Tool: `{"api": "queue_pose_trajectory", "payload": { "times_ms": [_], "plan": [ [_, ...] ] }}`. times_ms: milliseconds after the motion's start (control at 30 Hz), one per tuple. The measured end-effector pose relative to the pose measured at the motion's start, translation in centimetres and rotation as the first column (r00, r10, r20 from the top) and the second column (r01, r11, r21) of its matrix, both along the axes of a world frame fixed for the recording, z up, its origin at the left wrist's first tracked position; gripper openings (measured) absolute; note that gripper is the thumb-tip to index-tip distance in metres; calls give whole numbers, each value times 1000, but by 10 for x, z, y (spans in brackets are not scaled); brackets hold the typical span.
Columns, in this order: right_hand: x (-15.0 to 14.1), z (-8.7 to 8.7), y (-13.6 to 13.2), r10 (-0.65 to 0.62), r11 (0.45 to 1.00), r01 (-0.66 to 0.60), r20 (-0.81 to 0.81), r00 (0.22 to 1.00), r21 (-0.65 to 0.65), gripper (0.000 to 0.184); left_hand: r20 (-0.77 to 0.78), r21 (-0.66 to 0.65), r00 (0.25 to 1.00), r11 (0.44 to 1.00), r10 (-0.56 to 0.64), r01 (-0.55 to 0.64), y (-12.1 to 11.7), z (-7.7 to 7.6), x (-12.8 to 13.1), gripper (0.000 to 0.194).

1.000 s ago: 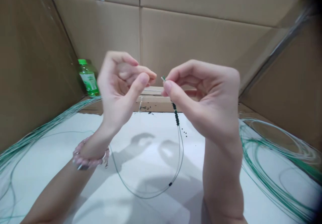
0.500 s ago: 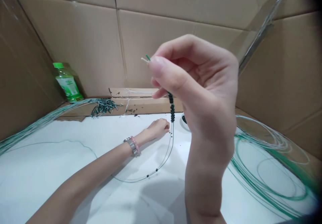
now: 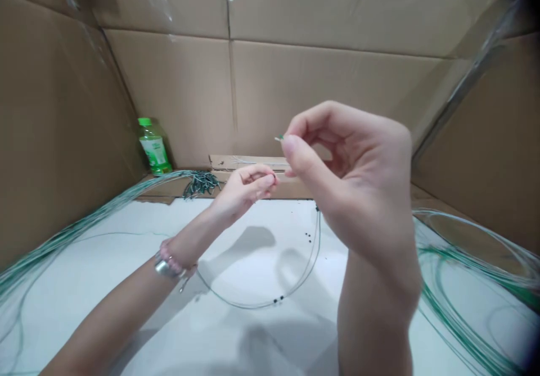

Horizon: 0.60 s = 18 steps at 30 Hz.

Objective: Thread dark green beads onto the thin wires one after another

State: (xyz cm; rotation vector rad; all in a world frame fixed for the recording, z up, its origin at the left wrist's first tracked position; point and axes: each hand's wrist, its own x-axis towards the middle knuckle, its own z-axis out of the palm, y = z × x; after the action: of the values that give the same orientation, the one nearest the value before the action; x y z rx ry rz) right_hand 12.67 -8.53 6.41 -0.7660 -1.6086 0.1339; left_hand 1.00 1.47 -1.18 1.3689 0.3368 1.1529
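Note:
My right hand (image 3: 354, 179) is raised at the right of centre, its thumb and forefinger pinched on the ends of a thin green and white wire pair (image 3: 310, 263). The two short tips stick out past the fingertips. Behind the hand the pair drops and curves across the white table towards the left wrist, with small black beads (image 3: 278, 299) threaded on it. Lower and to the left, my left hand (image 3: 248, 189) is lifted off the table with thumb and fingers pinched together. What lies between those fingertips is too small to tell.
Several loose black beads (image 3: 307, 236) lie on the white table (image 3: 236, 336). Bundled green and white wires (image 3: 84, 221) run along the left, and coiled wires (image 3: 455, 303) lie at the right. A green bottle (image 3: 155, 150) stands at the back left by cardboard walls (image 3: 177, 77).
My left hand has risen from the tabletop near the loose beads towards the right hand's fingertips. The view has tilted up, and the right hand still pinches the wire ends.

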Motion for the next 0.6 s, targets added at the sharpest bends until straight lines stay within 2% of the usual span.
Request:
{"api": "queue_pose_trajectory", "payload": {
  "times_ms": [100, 167, 367, 600],
  "plan": [
    [-11, -6, 3, -40, 999, 38, 66, 997, 20, 12, 59, 1, 998, 999, -38, 38, -14, 15, -28, 25],
    [-20, -10, 4, 0, 1000, -1, 83, 997, 9, 10, 118, 9, 990, 997, -78, 78, -26, 23, -39, 26],
    [-32, -14, 2, 92, 996, -92, 42, 995, 3, 15, 240, 90, 926, 957, -290, 276, -40, 29, -46, 6],
    [-30, -14, -2, 127, 992, -127, 45, 991, -6, 16, 240, 106, 936, 965, -259, 240, -40, 31, -46, 7]
  ]
}}
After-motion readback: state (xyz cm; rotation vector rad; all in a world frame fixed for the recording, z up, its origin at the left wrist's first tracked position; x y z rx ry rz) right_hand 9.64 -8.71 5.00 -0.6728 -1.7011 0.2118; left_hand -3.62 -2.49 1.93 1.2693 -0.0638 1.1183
